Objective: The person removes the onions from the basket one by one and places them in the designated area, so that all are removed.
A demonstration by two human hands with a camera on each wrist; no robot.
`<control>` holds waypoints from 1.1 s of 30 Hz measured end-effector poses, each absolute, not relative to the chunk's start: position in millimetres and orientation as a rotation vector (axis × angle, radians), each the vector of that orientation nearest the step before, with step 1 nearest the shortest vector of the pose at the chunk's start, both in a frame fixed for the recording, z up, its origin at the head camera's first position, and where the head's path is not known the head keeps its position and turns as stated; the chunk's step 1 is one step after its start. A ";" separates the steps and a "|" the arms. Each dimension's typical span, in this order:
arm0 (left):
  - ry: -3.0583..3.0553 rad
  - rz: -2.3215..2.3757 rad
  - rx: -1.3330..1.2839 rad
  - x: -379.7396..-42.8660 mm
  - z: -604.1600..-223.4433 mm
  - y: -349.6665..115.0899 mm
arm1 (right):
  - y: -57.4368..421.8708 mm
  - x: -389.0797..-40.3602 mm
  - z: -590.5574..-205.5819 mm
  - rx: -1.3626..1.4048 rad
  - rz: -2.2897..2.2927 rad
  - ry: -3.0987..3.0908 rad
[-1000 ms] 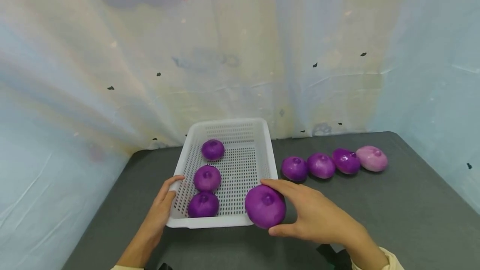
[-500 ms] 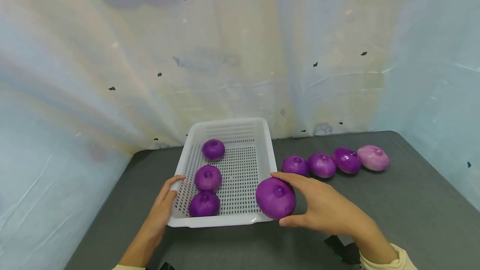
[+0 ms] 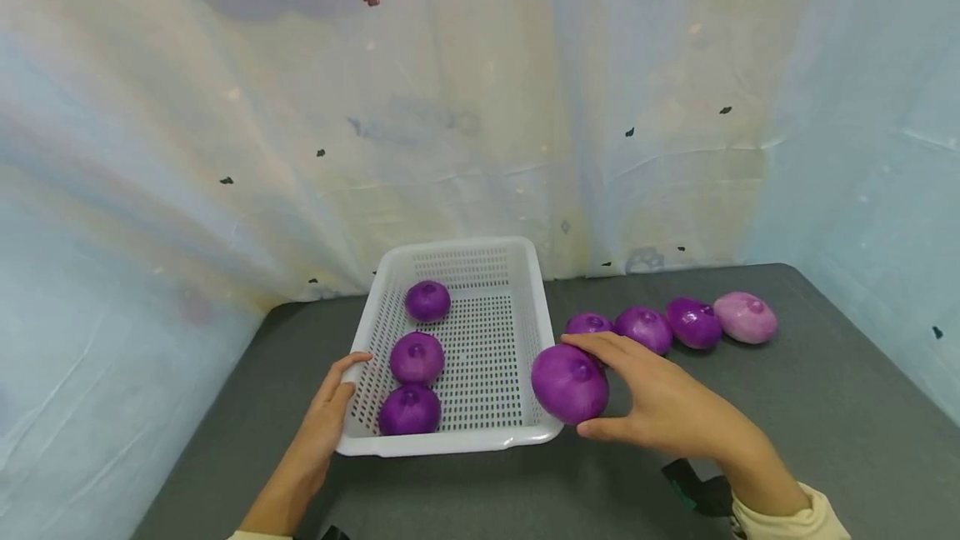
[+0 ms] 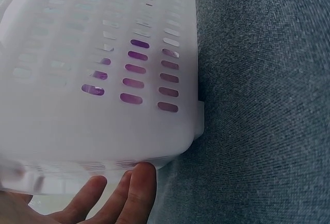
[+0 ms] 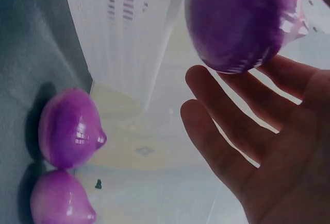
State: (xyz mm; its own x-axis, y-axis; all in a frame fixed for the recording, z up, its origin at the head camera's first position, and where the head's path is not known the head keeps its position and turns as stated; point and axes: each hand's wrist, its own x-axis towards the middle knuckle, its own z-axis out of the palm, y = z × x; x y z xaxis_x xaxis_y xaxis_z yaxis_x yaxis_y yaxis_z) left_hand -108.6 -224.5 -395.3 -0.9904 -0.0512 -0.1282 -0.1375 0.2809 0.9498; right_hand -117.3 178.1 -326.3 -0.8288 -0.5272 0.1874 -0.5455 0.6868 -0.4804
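Observation:
A purple onion point(image 3: 568, 386) is held between the thumb and fingers of my right hand point(image 3: 660, 402), over the right rim of a white perforated basket point(image 3: 457, 440). In the right wrist view the held onion point(image 5: 237, 20) is up off the dark tabletop. My left hand point(image 3: 326, 411) grips the basket's left rim near its front corner. Three purple onions lie along the left side inside the basket: one at the back point(image 3: 427, 301), another in the middle point(image 3: 417, 358) and a third at the front point(image 3: 409, 410). Through the basket's slots, purple shows in the left wrist view.
A row of onions stands to the right of the basket on the dark grey tabletop point(image 3: 810, 390): a partly hidden one point(image 3: 588, 322), a purple one point(image 3: 645, 329), a shiny dark one point(image 3: 694, 323) and a pinker one point(image 3: 745, 317). A patterned curtain point(image 3: 480, 107) hangs behind.
My right hand has moved to the right and away from me with the onion, from the basket's front right corner to its right rim. My left hand keeps its grip on the basket.

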 end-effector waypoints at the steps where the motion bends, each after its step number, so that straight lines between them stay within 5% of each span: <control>1: 2.453 1.836 -0.180 -108.3 -395.9 -224.7 | 179.6 -118.9 -326.6 0.902 0.819 -2.856; 33: 2.455 1.828 -0.213 -108.0 -396.6 -224.0 | 209.3 -159.9 -371.2 0.850 0.686 -3.023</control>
State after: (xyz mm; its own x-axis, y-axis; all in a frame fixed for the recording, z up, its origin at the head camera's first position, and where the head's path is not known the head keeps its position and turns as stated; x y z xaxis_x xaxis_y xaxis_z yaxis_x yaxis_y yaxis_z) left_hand -108.0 -224.0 -396.6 -0.9877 -0.0670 -0.1411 -0.1544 0.2816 0.9470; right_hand -159.9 209.3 -371.2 -0.8577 -0.5122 0.0447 -0.4813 0.7693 -0.4201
